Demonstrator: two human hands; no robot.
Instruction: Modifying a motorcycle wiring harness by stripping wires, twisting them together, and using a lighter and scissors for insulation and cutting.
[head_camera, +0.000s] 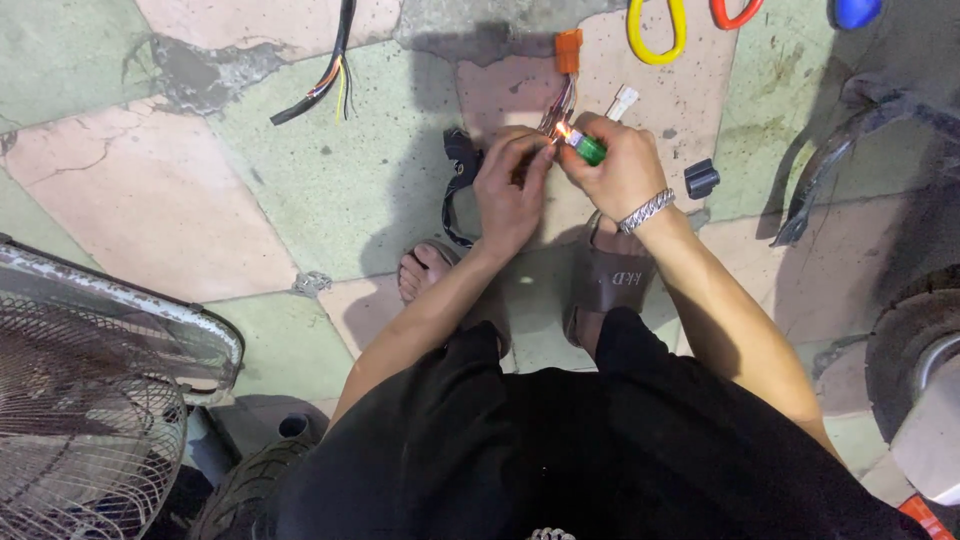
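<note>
My right hand (620, 165) grips a green lighter (588, 149) with a small flame lit at its tip. My left hand (508, 185) pinches a bundle of thin coloured wires (558, 110) right at the flame. The wires run up to an orange plastic connector (568, 50) lying on the tiled floor. A white connector (622, 101) sticks out just beyond my right fingers. A strip of black tape or strap (458, 170) hangs to the left of my left hand. Both hands are held over my feet in brown sandals.
A black cable with bared coloured wires (320, 85) lies at the upper left. Yellow-handled (655, 35) and red-handled tools lie at the top. A small black part (701, 178) sits right of my wrist. A fan guard (90, 400) is at lower left, a tyre (915, 340) at right.
</note>
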